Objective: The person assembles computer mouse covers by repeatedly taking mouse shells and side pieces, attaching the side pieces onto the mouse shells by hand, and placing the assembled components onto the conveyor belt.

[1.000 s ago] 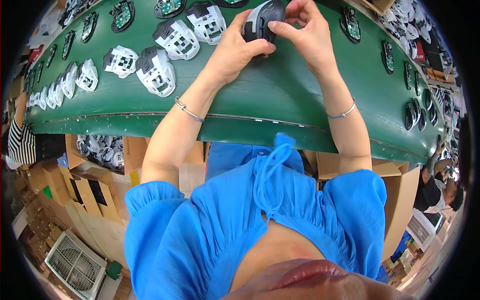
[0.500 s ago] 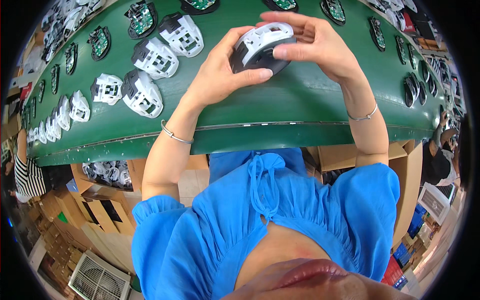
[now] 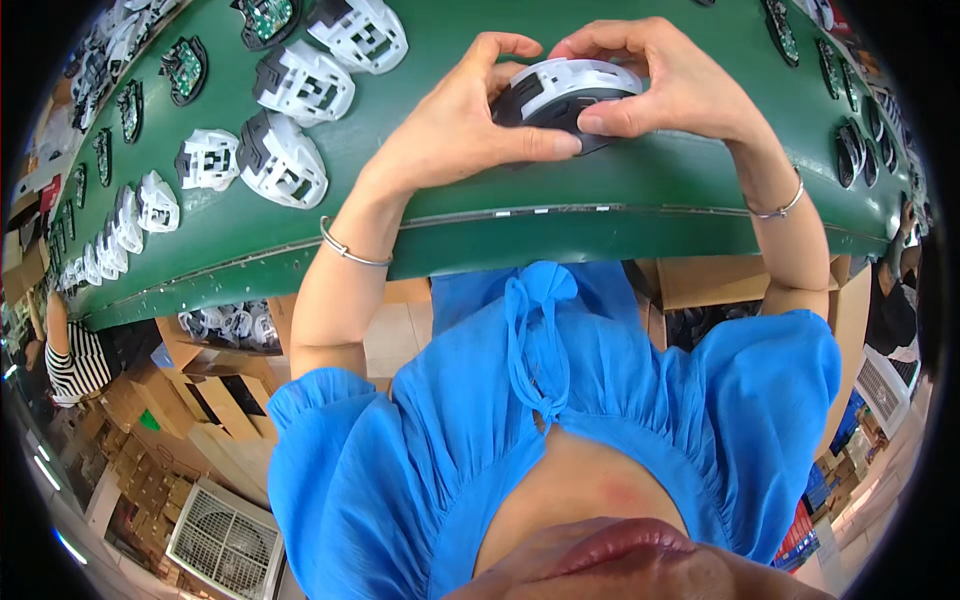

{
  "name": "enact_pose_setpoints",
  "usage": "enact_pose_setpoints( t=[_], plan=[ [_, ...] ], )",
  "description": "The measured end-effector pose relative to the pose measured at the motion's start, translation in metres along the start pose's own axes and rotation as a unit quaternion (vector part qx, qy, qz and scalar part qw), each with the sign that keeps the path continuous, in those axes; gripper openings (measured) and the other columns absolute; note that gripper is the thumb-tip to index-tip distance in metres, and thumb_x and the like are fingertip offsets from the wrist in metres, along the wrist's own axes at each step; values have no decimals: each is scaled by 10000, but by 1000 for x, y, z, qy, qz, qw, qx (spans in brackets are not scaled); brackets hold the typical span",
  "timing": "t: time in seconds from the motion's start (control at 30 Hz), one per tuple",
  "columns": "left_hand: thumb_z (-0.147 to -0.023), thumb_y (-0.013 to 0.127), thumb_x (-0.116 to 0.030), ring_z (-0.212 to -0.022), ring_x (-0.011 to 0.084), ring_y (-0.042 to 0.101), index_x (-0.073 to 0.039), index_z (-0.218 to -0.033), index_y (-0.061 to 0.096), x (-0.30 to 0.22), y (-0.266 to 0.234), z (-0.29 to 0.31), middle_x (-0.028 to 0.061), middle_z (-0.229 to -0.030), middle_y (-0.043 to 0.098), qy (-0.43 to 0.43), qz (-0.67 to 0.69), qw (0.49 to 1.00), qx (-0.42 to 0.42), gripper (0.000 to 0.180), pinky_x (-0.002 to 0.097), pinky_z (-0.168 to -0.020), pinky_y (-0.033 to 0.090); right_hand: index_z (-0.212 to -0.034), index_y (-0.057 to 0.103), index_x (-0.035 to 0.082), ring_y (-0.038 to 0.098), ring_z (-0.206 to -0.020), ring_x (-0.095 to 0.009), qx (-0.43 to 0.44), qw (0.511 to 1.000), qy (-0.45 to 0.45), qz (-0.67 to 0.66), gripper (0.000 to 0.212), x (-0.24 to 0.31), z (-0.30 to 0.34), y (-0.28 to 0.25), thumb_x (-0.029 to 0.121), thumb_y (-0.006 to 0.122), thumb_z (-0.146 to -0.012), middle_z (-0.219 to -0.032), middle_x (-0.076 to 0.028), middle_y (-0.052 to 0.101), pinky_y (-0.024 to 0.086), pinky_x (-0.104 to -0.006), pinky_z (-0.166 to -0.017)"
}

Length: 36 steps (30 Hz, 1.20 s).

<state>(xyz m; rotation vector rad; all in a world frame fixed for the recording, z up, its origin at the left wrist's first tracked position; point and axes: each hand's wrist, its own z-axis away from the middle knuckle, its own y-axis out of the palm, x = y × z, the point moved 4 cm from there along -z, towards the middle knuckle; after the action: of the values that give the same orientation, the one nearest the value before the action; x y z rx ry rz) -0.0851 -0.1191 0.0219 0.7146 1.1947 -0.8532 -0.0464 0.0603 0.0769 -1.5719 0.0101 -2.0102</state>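
Both my hands grip a computer mouse with a white upper shell and a dark lower side, just above the green table. My left hand curls round its left end, with the thumb along the near side. At the other end my right hand presses its thumb on the dark near side, and its fingers reach over the far side. The mouse's underside and far side are hidden from me. Left of my hands, white-and-black mouse shells lie on the table with their cut-outs showing.
Dark mouse bases with green circuit boards run along the far left. More bases and dark mouse parts sit at the right. The green table's front edge crosses before me. Cardboard boxes stand below it.
The mouse has turned from a steep tilt to a flatter pose and moved slightly right. Both hands stay round it, with my right thumb now pressing on its near side.
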Motion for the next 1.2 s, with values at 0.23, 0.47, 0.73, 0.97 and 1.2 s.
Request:
enact_pose_setpoints(
  t=[0.23,0.47,0.73,0.97,1.2],
  plan=[
    [-749,809,-326,-1138,249,541,27,-1261,570,-10,-6,8,137,-1140,613,115,-344,931,-41,666,356,-985,432,-1072,674,-46,624,-912,-208,-52,996,7,66,561,-18,2,-14,307,806,-657,-994,-142,660,493,-296,-826],
    [-628,846,-346,-926,302,651,42,-1144,652,-13,-4,-3,186,-1008,672,65,-262,958,-101,674,375,-850,512,-1049,674,-43,618,-859,-230,-54,987,-53,143,665,-22,-2,-12,422,875,-618,-919,-129,634,489,-304,-766],
    [-609,846,-186,-800,202,615,89,-1052,668,-34,-2,-19,126,-857,637,-37,-279,958,-52,551,295,-762,484,-982,696,-49,565,-780,-205,-89,988,-110,69,584,-52,-5,-7,380,873,-628,-831,-114,611,451,-296,-696],
    [-599,859,-232,-839,203,632,84,-1072,659,-45,12,-26,157,-901,657,-41,-368,929,-13,603,294,-781,498,-960,703,-25,606,-820,-283,-120,974,-138,133,579,-52,5,-1,420,837,-617,-849,-165,625,482,-348,-732],
    [-598,847,-179,-764,125,619,91,-1027,683,-48,19,-22,115,-827,684,-79,-345,934,-42,533,272,-727,507,-784,688,-21,584,-722,-283,-159,950,-208,168,472,-49,3,4,380,827,-579,-739,-173,590,472,-364,-641]
  ],
)
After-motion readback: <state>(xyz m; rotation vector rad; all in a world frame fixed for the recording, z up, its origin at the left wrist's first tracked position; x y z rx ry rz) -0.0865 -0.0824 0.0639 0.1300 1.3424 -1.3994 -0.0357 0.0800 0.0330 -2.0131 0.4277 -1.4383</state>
